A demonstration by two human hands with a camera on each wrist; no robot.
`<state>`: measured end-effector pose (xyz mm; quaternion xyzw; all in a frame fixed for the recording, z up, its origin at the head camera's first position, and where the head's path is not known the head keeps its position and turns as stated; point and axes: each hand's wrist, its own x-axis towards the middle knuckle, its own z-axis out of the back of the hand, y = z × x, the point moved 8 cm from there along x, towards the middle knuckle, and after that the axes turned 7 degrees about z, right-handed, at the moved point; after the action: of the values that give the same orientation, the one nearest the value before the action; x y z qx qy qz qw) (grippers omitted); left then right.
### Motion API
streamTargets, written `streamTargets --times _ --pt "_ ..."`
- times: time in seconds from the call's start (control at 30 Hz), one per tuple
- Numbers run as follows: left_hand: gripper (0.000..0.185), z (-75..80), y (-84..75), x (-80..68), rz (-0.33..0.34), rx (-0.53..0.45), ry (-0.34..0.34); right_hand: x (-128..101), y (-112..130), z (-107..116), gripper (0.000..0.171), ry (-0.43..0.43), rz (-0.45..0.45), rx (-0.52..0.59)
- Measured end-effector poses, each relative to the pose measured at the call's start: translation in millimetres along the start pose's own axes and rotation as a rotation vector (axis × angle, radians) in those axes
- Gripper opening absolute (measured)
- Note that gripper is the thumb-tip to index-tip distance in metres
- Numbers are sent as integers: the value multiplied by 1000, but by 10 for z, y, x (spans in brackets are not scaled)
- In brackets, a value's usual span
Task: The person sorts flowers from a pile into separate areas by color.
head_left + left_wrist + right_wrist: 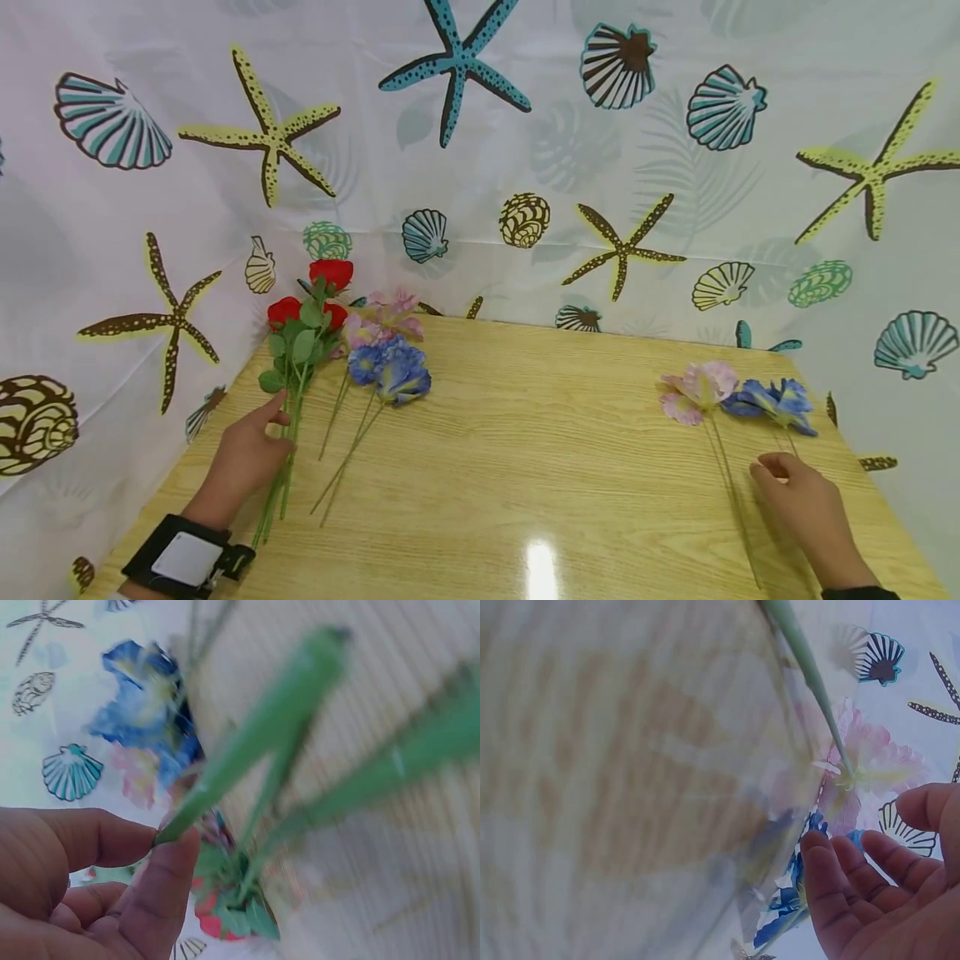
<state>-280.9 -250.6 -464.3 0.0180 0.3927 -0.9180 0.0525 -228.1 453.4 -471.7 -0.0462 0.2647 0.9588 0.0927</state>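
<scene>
Two bare hands, left hand (243, 457) with a broad black wrist strap (146, 554) carrying a white rectangular device (186, 560) and small black clip, right hand (806, 500) with a dark cuff edge (858, 593) at the wrist

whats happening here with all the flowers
A person is handling artificial flowers laid out on a wooden table. The left hand pinches the green stems of the red roses, which lie at the left beside a loose bunch of pink and blue flowers. At the right, the right hand rests by the thin stems of a pink flower and a blue flower, fingers loosely curled; no stem looks clearly gripped there.
</scene>
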Motion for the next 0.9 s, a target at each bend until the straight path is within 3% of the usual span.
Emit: streamTargets --times 0.2,0.5,0.63,0.9 --pt "63 -178 -259 -133 -4 -102 46 -46 82 -38 68 -27 -5 40" --pt "57 -554 -722 -307 7 -394 210 -150 454 -116 54 -185 64 124" --pt "59 -660 -853 -344 26 -524 251 -176 630 -214 53 -202 78 214" --pt "55 -921 -1064 -468 52 -652 268 -245 1000 -462 48 -154 96 418"
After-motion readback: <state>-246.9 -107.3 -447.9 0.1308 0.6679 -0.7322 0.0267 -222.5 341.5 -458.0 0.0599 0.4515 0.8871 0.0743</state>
